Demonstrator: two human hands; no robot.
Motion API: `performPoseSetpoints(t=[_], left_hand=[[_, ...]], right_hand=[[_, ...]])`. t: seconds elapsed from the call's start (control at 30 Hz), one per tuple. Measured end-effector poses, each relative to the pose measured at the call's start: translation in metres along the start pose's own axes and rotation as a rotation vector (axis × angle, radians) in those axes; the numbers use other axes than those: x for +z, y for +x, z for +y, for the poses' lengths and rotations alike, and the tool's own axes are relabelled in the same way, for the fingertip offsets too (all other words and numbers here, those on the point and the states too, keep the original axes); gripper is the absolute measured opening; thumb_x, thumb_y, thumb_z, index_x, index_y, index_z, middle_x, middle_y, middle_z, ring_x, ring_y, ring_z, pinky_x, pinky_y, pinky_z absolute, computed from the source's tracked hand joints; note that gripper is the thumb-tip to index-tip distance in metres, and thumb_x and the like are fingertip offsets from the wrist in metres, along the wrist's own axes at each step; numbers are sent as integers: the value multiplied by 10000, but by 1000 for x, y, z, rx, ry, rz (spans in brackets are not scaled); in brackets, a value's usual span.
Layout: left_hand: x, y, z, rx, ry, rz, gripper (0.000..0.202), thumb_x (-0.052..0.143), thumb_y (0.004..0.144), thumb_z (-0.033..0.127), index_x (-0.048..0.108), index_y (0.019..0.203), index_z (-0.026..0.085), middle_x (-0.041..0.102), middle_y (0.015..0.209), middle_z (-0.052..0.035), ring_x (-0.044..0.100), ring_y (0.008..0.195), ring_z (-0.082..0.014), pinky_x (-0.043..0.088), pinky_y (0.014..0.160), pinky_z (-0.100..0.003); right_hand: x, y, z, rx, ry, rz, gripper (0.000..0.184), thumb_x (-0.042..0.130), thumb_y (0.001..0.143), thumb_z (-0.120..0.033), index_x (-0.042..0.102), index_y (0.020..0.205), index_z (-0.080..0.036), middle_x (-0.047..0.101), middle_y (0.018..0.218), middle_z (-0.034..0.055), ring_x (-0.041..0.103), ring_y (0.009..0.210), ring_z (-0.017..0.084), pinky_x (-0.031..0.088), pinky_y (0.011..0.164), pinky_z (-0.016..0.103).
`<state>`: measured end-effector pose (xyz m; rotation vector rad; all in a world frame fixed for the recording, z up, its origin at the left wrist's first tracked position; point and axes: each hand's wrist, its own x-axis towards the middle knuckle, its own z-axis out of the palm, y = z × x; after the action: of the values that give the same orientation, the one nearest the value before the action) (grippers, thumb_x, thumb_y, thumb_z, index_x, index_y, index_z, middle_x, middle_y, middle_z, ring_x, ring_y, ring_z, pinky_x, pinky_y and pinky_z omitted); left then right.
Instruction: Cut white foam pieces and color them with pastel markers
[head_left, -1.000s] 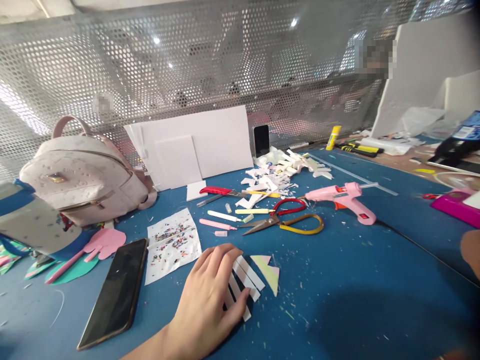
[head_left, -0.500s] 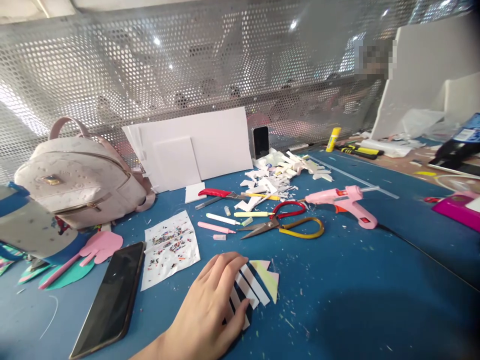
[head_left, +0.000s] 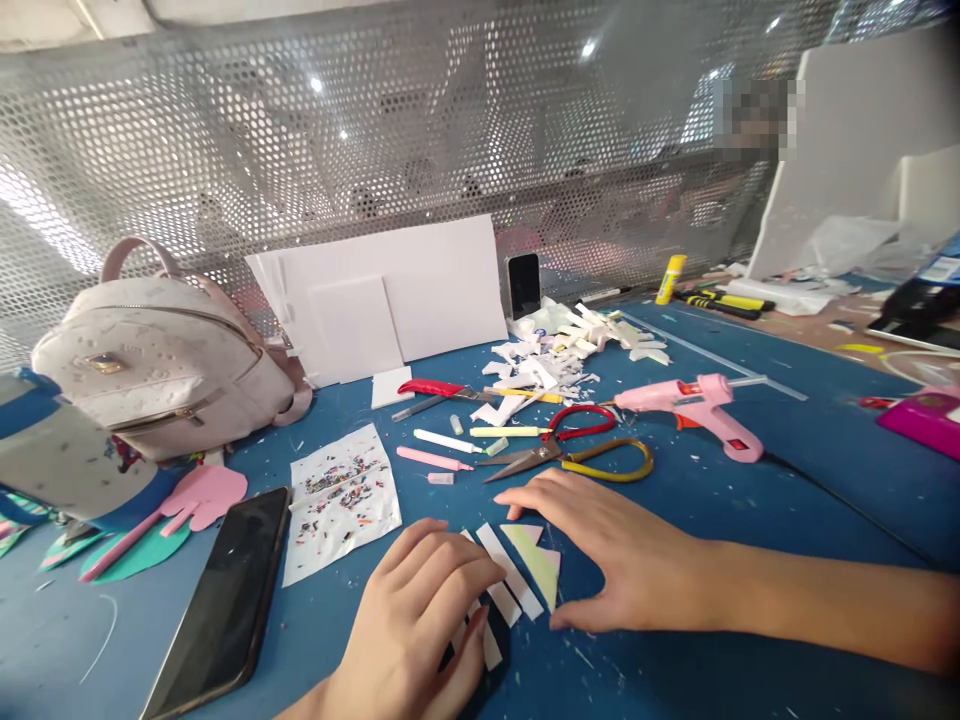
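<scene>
My left hand (head_left: 424,620) rests over several narrow white strips (head_left: 511,572) on the blue tabletop. Its fingers are loosely bent, with a gap between thumb and forefinger; the hand partly covers the strips. To their right lies a pale yellow-green triangular piece (head_left: 532,560) with pinkish pointed pieces beside it. My right hand (head_left: 611,560) reaches in from the right, thumb and fingers spread wide around this triangular piece, holding nothing. Just beyond it are scissors (head_left: 529,458) with one red and one yellow handle loop, lying open.
A pink glue gun (head_left: 701,405) with a black cord lies at right. Markers (head_left: 450,442), a cutter (head_left: 431,387) and white scraps (head_left: 555,350) lie farther back. At left are a phone (head_left: 225,600), a speckled paper sheet (head_left: 345,500) and a backpack (head_left: 165,360). White boards (head_left: 442,290) lean behind.
My right hand has come into view from the right and opened around the triangular piece. My left hand has shifted slightly downward, its fingers more bent over the strips.
</scene>
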<state>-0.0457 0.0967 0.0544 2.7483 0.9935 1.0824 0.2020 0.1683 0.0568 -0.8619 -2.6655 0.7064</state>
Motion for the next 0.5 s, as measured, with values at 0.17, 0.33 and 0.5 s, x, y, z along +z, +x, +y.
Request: performPoseSetpoints(t=[0.17, 0.33, 0.5], left_hand=[[-5, 2, 3, 133, 64, 13, 345, 473, 822, 34, 577, 1130, 149, 740, 943, -60, 697, 889, -169, 535, 941, -377], [1, 0, 6, 240, 73, 77, 163, 486, 978, 143, 636, 1037, 171, 755, 845, -14, 714, 823, -138, 547, 955, -332], [1, -8, 16, 420, 84, -36, 454, 279, 1055, 92, 692, 892, 189, 754, 835, 46, 698, 794, -75, 518, 982, -205]], right_hand=[[-7, 12, 0, -41, -18, -15, 810, 795, 727, -479, 448, 1415, -230, 554, 1306, 114, 499, 1198, 304, 414, 1008, 428], [-40, 43, -8, -133, -103, -1, 686, 767, 781, -456, 496, 1368, -226, 579, 1304, 96, 516, 1206, 276, 390, 1027, 395], [-52, 95, -16, -71, -252, 39, 198, 526, 968, -340, 637, 1089, -230, 705, 955, 25, 633, 864, 190, 425, 733, 310]])
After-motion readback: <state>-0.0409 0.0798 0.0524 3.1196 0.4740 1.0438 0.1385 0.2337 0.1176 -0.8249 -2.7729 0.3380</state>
